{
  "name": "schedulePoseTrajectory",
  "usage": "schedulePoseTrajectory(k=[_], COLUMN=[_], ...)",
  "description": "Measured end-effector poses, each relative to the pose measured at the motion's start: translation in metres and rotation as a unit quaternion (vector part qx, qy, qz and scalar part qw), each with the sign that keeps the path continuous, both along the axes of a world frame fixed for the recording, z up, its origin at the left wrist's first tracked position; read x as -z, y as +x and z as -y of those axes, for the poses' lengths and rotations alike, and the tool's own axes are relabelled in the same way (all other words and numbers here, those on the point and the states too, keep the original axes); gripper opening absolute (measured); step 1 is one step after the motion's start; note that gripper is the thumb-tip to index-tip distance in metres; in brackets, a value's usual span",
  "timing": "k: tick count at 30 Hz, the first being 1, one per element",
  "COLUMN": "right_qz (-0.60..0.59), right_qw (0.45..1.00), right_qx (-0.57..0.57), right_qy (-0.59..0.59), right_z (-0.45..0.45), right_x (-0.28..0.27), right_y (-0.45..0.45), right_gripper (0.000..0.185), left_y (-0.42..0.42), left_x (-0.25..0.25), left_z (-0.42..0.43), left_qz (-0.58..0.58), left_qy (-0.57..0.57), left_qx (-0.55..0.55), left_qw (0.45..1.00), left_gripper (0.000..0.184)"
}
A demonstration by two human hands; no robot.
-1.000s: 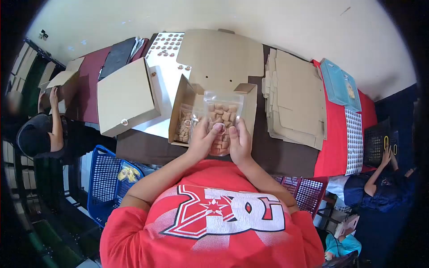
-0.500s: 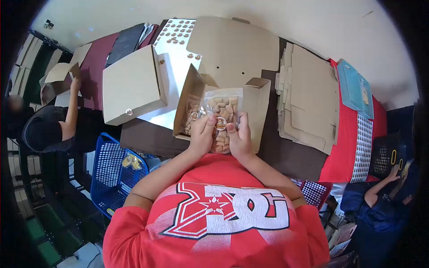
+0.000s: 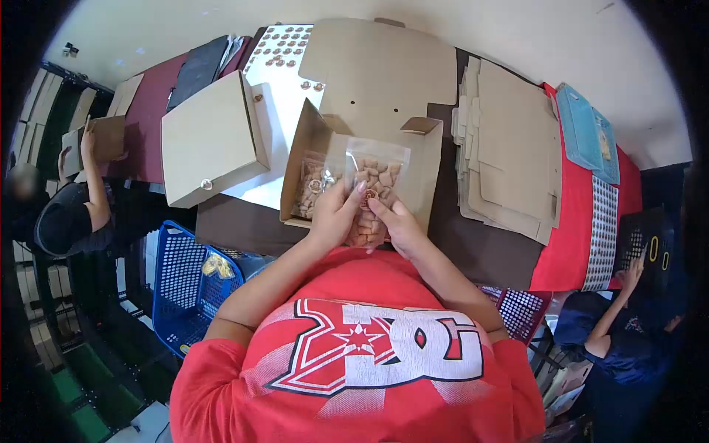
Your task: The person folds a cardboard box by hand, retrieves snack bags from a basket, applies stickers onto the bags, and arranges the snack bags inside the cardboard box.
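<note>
A clear plastic pouch of tan, pillow-shaped snack pieces [image 3: 378,171] is held upright in front of my chest. My left hand [image 3: 334,215] grips its left side, the thumb across the front near the round label. From the right, my right hand [image 3: 402,227] is closed on it too, with the thumb pressed on the round label [image 3: 368,196]. Behind the pouch stands an open cardboard box [image 3: 419,166]. Another filled pouch [image 3: 312,193] with a round label lies in the box's left part.
A closed carton [image 3: 210,136] sits left, beside a sticker sheet [image 3: 284,48]. Flattened cardboard boxes [image 3: 517,148] are stacked right, near teal baskets [image 3: 580,133]. A blue crate [image 3: 177,288] stands lower left. Two co-workers [image 3: 70,218] [image 3: 628,336] are at the sides.
My right thumb has moved inward onto the pouch's label. The pouch now leans a little to the right. The left co-worker has turned the cardboard they hold.
</note>
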State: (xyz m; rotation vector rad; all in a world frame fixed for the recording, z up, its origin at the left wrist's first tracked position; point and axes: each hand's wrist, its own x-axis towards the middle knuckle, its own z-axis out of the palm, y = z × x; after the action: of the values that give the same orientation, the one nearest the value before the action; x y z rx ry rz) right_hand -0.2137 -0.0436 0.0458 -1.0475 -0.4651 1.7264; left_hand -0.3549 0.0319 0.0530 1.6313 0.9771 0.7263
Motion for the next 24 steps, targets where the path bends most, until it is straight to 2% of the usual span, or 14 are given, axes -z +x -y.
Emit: schedulePoseTrajectory(k=[3, 5, 6, 8, 12, 15, 18, 21, 23, 24], right_qz=[0.030, 0.038, 0.037, 0.022, 0.034, 0.031, 0.052, 0.038, -0.044, -0.044], right_qw=[0.998, 0.998, 0.998, 0.999, 0.997, 0.996, 0.995, 0.994, 0.998, 0.998], right_qx=[0.014, -0.027, -0.026, -0.031, -0.068, -0.067, -0.068, -0.102, -0.043, -0.042], right_qy=[0.045, 0.039, 0.039, 0.037, 0.033, 0.046, 0.053, 0.021, 0.007, 0.009], right_z=[0.000, 0.001, 0.002, 0.003, 0.003, 0.003, 0.005, 0.006, 0.008, 0.010], right_x=[0.005, -0.004, -0.007, -0.011, -0.006, -0.009, -0.012, -0.009, 0.000, -0.002], right_y=[0.006, 0.009, 0.009, 0.009, 0.013, 0.011, 0.011, 0.011, 0.007, 0.006], right_gripper=[0.051, 0.050, 0.050, 0.052, 0.054, 0.054, 0.045, 0.046, 0.057, 0.057], left_y=[0.004, 0.002, 0.003, 0.007, 0.003, 0.003, 0.000, 0.000, 0.003, 0.002], left_x=[-0.002, -0.003, -0.004, -0.007, -0.006, 0.003, 0.008, -0.011, -0.012, -0.010], left_z=[0.002, 0.003, 0.005, 0.009, 0.008, 0.007, 0.005, 0.007, 0.008, 0.007], left_qz=[0.024, 0.051, 0.050, 0.154, 0.132, 0.107, 0.114, 0.089, 0.192, 0.193], left_qy=[-0.006, -0.135, -0.136, -0.119, -0.128, -0.064, -0.052, -0.093, -0.177, -0.175], left_qx=[-0.007, 0.025, 0.026, 0.034, 0.052, 0.028, 0.043, 0.062, 0.054, 0.055], left_qw=[1.000, 0.989, 0.989, 0.980, 0.982, 0.992, 0.991, 0.990, 0.964, 0.964], left_gripper=[0.034, 0.033, 0.033, 0.030, 0.027, 0.026, 0.028, 0.029, 0.032, 0.032])
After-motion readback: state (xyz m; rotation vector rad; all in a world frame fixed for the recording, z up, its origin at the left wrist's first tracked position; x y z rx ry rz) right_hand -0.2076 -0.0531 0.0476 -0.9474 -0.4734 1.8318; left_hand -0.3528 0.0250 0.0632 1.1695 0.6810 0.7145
